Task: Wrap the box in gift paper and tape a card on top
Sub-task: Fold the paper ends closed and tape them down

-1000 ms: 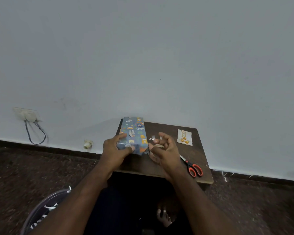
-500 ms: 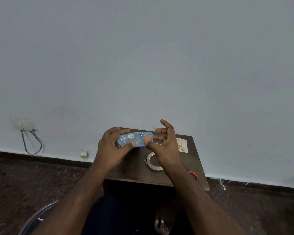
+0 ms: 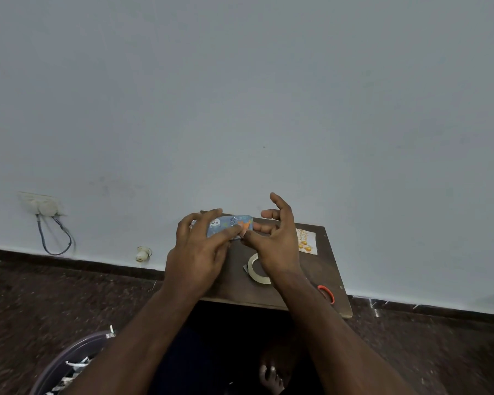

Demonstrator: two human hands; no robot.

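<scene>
The wrapped box (image 3: 231,224), covered in blue patterned gift paper, stands on end at the far left part of the small dark wooden table (image 3: 320,286), close to the wall. The left hand (image 3: 197,252) grips it from the near side, fingers curled over its top and thumb laid along the near face. The right hand (image 3: 274,243) pinches the box's right end between thumb and a lower finger, while its other fingers spread upward and apart.

Just behind the right wrist a roll of clear tape (image 3: 257,269) lies flat on the table, with bare tabletop between it and the box. The card (image 3: 306,241), white with orange fruit prints, lies flat near the far right edge of the table, well apart from the box. An orange scissors handle (image 3: 326,293) shows beside the right forearm, near the table's front right edge. A bin (image 3: 77,363) holding paper scraps sits on the dark floor at lower left.
</scene>
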